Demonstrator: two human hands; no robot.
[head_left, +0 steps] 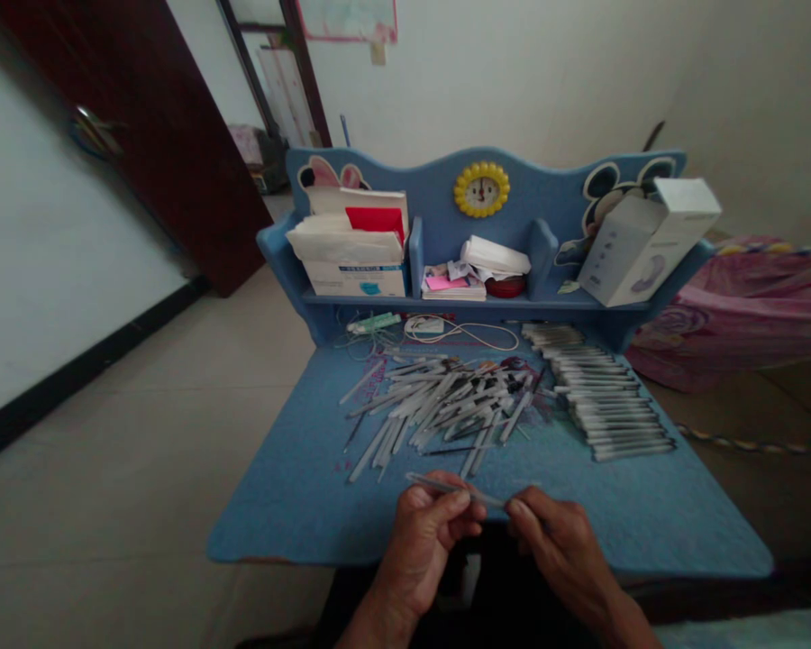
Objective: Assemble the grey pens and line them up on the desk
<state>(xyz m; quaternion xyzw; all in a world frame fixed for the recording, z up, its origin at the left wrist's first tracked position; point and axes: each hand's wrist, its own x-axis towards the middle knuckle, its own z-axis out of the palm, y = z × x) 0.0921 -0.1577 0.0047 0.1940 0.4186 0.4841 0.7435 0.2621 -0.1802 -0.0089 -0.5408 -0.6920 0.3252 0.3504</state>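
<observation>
A slim, translucent pen [439,484] is held above the front edge of the blue desk. My left hand [425,532] is closed round its middle with thumb and fingers. The right-hand end of the pen runs into the pinched fingers of my right hand [560,536], which hide its tip. Just beyond my hands lies a loose pile of pens and pen parts [439,397], pale and see-through with some dark pieces among them. To the right, a neat row of pens [605,401] lies side by side, dark ends pointing right.
The blue desk [277,505] has a back shelf carrying a box of papers [355,278], a flower-shaped clock [481,189] and a white carton [642,243]. A white cord [500,329] lies below the shelf. Pink cloth [750,311] hangs at the right; a dark door [155,135] stands left.
</observation>
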